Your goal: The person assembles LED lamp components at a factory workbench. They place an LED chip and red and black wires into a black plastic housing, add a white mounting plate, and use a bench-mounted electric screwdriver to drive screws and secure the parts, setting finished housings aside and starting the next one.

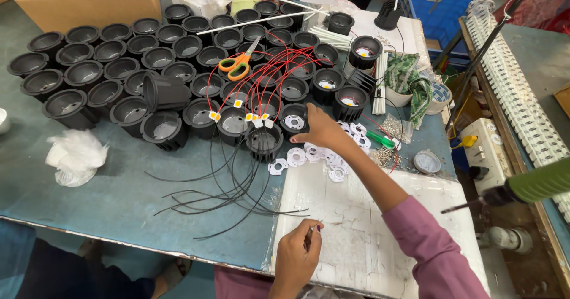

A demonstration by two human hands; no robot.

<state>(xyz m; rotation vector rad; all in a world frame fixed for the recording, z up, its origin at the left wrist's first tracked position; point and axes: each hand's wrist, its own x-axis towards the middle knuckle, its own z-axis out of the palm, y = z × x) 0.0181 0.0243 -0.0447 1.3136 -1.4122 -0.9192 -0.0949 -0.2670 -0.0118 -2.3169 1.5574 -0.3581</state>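
Just beyond right hand (320,130) — black housing (294,121), touching, left hand (295,262) nearer.

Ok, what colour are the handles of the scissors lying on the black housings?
Orange. The scissors lie on the black housings, clearest in the head view.

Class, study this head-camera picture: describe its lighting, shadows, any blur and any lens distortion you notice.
Head view: soft, even light with faint shadows only; the black housings show dull glare on their rims; the table edge bows, a wide-angle effect; the green tool at the right is motion-blurred; the right hand and left hand look fairly sharp.
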